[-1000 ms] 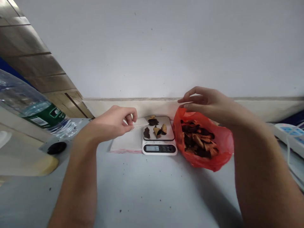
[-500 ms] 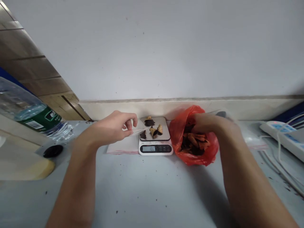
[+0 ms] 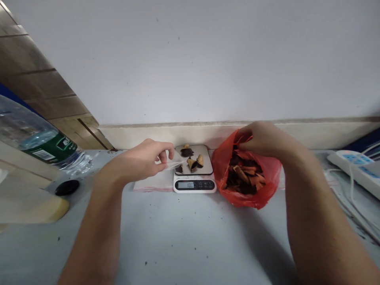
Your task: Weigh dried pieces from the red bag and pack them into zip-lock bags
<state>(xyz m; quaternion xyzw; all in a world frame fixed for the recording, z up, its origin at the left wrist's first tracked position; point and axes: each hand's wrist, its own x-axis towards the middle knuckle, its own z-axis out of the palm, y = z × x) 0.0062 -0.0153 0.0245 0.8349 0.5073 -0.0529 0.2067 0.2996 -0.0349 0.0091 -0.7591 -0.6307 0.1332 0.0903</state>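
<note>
Head view: one red bag [image 3: 237,201] of dried pieces [image 3: 239,174] just beside one scale [image 3: 208,168].
Nearest, the red bag may slump if a pull drags its soft rim; its contents overlap too much to count. Next, the scale shows 10.0, which would likely shift should the single clear plastic bag [image 3: 174,164], pinched by the left hand [image 3: 145,160], knock something off; five pieces are visible there. Farthest, the right hand [image 3: 263,138] curls over the red bag's far rim, fingertips hidden; I cannot tell whether it grips anything.

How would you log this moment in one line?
left hand: pinching clear plastic | right hand: at mouth of red bag | scale: bearing dried pieces, reading 10.0
</note>
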